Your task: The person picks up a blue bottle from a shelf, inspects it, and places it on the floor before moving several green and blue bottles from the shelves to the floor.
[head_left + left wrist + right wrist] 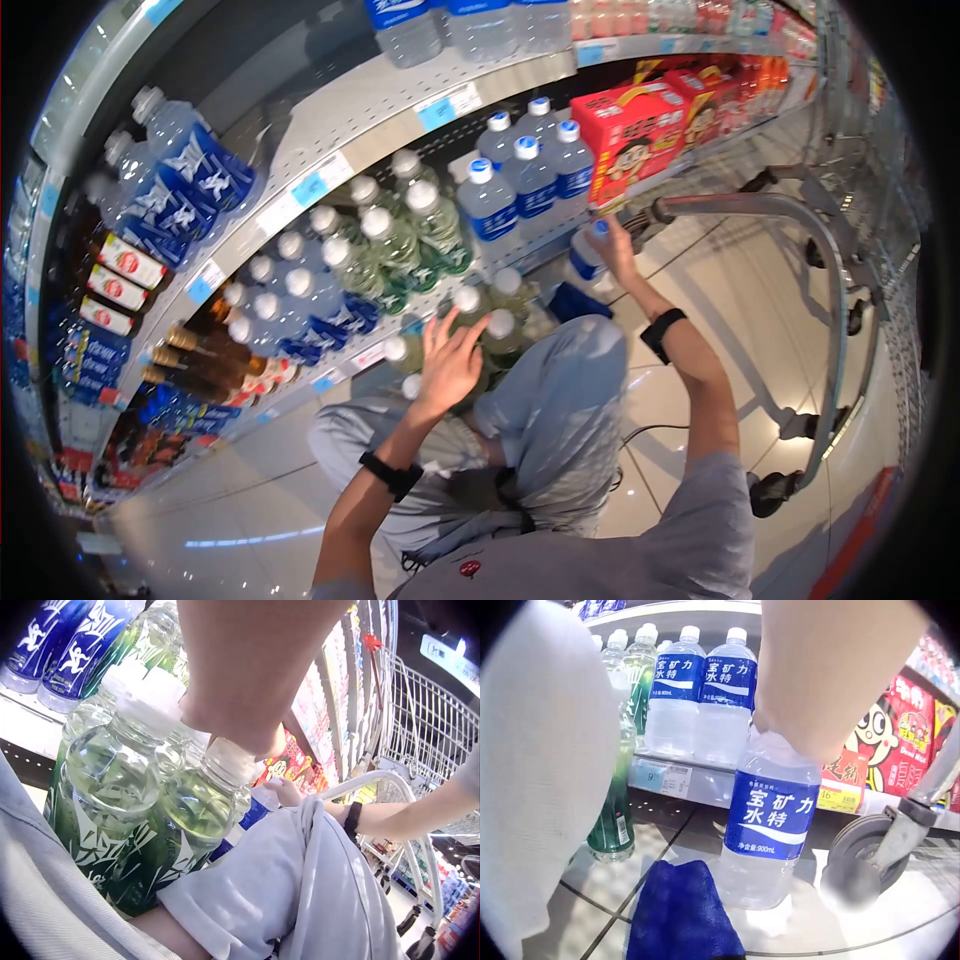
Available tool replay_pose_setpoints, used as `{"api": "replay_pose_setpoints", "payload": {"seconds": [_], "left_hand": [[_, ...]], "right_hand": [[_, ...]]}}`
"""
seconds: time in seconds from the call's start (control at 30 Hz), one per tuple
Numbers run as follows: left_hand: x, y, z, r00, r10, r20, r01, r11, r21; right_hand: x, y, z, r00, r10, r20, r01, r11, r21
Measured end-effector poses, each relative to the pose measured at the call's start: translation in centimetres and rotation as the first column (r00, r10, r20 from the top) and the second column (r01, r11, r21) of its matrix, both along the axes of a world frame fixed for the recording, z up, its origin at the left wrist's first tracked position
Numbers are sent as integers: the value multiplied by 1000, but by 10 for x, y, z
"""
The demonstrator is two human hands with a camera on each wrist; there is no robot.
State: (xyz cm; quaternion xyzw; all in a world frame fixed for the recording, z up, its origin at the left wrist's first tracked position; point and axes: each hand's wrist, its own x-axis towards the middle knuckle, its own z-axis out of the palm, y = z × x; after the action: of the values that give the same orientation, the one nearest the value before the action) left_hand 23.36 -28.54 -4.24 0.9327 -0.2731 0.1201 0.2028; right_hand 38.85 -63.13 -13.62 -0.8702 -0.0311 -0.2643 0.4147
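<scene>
My right hand (618, 252) grips the neck of a clear bottle with a blue label (771, 825), which stands upright near the lower shelf edge. The hand covers most of its cap. My left hand (450, 365) has its fingers spread over the white caps of several green-labelled bottles (109, 802) grouped on the floor by my legs. In the left wrist view, the fingertips are hidden behind the hand, right at a white cap (231, 761). Beside the blue-labelled bottle lies a dark blue cloth (679, 915).
Matching blue-labelled bottles (535, 185) line the lower shelf beside red gift boxes (640, 135). Further left are green-labelled bottles (385, 250) and brown bottles (210, 355). A metal cart frame (815, 270) with wheels (866, 851) stands close on the right. My bent knees (565, 400) flank the floor bottles.
</scene>
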Motion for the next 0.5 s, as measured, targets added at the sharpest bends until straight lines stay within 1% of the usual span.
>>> {"api": "replay_pose_setpoints", "payload": {"seconds": [0.03, 0.1, 0.13, 0.17, 0.2, 0.23, 0.27, 0.3, 0.4, 0.47, 0.5], "left_hand": [[-1, -1, 0, 1000, 11, 5, -12, 1000, 13], [0, 1, -5, 1000, 2, 28, -2, 1000, -15], [-1, 1, -3, 999, -2, 33, 2, 1000, -13], [-1, 1, -2, 1000, -3, 31, 3, 1000, -5], [0, 3, -6, 999, -7, 50, 7, 1000, 3], [1, 5, -9, 998, -11, 58, 11, 1000, 5], [2, 4, -11, 998, -8, 60, 8, 1000, 10], [1, 5, -11, 999, -22, 48, 22, 1000, 4], [0, 5, -9, 999, -23, 43, 24, 1000, -17], [-2, 5, -2, 1000, -8, 27, 10, 998, -55], [-3, 17, -7, 999, 7, 42, -4, 997, -77]], "right_hand": [[4, -5, -8, 1000, -18, -23, 16, 998, -59], [5, -9, -3, 999, -27, -37, 18, 976, -219], [-6, -2, 26, 996, -9, -92, -6, 986, -168], [-6, -3, 38, 994, 28, -102, -46, 981, -186], [-2, -4, 45, 994, 53, -98, -69, 983, -169], [-6, 1, 68, 992, 69, -109, -87, 982, -168], [-6, 4, 82, 993, 119, -15, -119, 973, -197], [-11, 12, 114, 981, 150, -122, -171, 969, -178], [-3, 32, 167, 978, 181, -106, -200, 959, -201], [11, 45, 196, 954, 291, 68, -256, 914, -316], [24, 76, 225, 938, 335, 90, -287, 894, -345]]}}
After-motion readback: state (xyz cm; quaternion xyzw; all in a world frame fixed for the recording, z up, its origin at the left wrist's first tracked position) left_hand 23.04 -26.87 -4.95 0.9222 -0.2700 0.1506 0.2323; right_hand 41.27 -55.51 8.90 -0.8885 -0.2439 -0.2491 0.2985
